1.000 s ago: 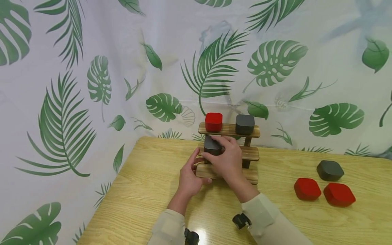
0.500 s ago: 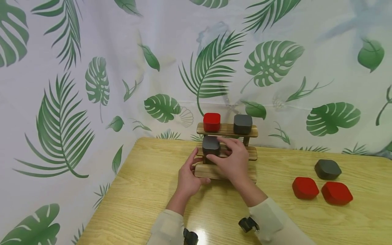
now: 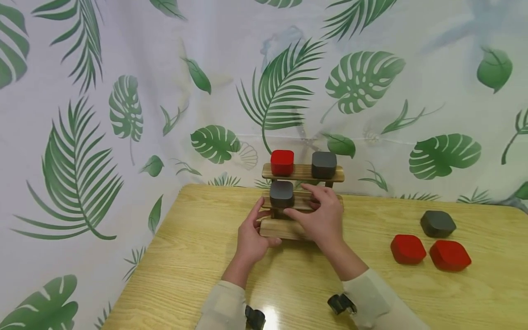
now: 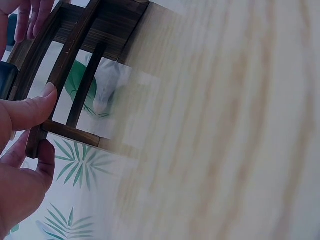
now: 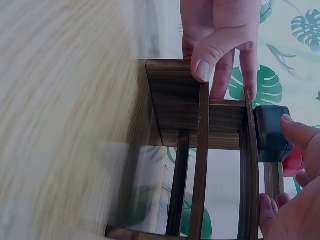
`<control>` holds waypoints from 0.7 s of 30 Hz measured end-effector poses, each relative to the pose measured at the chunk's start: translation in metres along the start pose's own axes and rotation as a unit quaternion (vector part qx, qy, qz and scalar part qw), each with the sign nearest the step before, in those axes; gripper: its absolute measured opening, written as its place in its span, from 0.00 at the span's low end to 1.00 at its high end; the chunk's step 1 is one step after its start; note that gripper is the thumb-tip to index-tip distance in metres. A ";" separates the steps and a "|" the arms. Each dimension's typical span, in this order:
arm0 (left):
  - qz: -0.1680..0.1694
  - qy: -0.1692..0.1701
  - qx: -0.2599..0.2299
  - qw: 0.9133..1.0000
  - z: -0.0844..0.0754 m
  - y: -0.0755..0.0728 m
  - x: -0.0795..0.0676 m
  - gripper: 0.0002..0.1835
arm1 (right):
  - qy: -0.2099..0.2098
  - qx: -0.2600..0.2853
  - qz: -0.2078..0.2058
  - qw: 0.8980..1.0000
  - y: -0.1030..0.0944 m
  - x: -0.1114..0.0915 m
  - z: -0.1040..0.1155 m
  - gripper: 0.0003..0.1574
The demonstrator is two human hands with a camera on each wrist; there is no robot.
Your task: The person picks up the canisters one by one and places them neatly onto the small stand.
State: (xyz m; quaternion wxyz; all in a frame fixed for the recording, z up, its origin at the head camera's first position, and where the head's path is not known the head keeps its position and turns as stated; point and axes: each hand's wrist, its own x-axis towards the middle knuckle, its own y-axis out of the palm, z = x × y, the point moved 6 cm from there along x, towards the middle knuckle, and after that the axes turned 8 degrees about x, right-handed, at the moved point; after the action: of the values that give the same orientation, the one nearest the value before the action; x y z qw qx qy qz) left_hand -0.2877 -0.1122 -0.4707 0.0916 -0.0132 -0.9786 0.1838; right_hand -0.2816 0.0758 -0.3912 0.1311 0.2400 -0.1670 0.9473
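A three-tier wooden display stand (image 3: 284, 229) stands on the table against the patterned backdrop. At its left end my left hand (image 3: 252, 240) grips it, thumb on the front of the bottom tier and fingers round the side. A dark grey rounded block (image 3: 282, 194) sits at the left of the middle tier. Just right of that block is my right hand (image 3: 323, 217), thumb and forefinger spread apart; in the right wrist view a fingertip overlaps the block's edge. The top tier bears a red block (image 3: 282, 162) on the left and another grey block (image 3: 324, 165) on the right.
On the table (image 3: 198, 275) to the right lie two red blocks (image 3: 408, 250) and a dark grey block (image 3: 438, 223), close together. A leaf-patterned cloth (image 3: 165, 68) hangs behind and to the left. Small black devices (image 3: 341, 303) sit at both wrists.
My right hand has let go of the grey block on the middle tier and drawn off to the right. My left hand keeps its grip on the stand. The head view has shifted slightly.
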 end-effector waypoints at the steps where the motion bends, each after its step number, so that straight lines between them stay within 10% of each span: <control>1: 0.001 -0.001 -0.002 1.000 0.000 0.000 0.000 0.63 | 0.002 0.002 0.000 1.000 -0.001 0.000 -0.001 0.43; 21: -0.004 0.002 -0.008 1.000 -0.001 0.000 0.000 0.63 | 0.005 -0.008 -0.023 1.000 -0.029 -0.006 -0.010 0.42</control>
State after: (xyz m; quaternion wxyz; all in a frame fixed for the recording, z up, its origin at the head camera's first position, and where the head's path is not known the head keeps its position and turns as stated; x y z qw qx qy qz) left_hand -0.2870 -0.1121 -0.4695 0.0945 -0.0108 -0.9798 0.1757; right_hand -0.2711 0.1052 -0.3952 0.1556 0.2375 -0.1683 0.9440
